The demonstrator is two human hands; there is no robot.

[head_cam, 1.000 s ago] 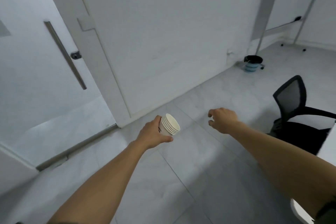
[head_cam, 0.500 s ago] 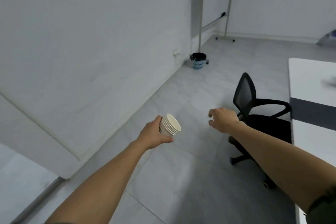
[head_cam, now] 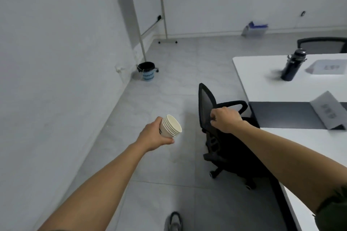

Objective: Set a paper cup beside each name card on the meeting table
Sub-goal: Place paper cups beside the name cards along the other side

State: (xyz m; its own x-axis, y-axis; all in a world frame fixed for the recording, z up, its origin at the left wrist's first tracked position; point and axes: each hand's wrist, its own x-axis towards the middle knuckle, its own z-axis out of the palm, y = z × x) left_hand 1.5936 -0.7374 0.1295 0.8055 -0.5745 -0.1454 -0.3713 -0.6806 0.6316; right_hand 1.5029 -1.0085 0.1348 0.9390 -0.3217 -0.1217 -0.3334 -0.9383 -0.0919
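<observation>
My left hand (head_cam: 153, 135) grips a stack of several nested white paper cups (head_cam: 171, 125), tilted with the open end pointing right and away, over the floor. My right hand (head_cam: 225, 119) hangs loosely curled and holds nothing, in front of a black office chair (head_cam: 207, 107). The white meeting table (head_cam: 262, 73) fills the right side. Two grey folded name cards stand on it: a near one (head_cam: 327, 111) by a dark strip, and a far one (head_cam: 326, 66) that is blurred.
A dark water bottle (head_cam: 293, 66) stands on the table near the far card. A second black chair (head_cam: 321, 45) sits behind the table. A black bin (head_cam: 147, 70) and a whiteboard stand (head_cam: 163, 15) are by the left wall. My shoe (head_cam: 174, 221) shows at the bottom.
The view has swung right, from the door and wall to the meeting table. Both hands keep their pose, the left still holding the cups. The chair and table are now closer.
</observation>
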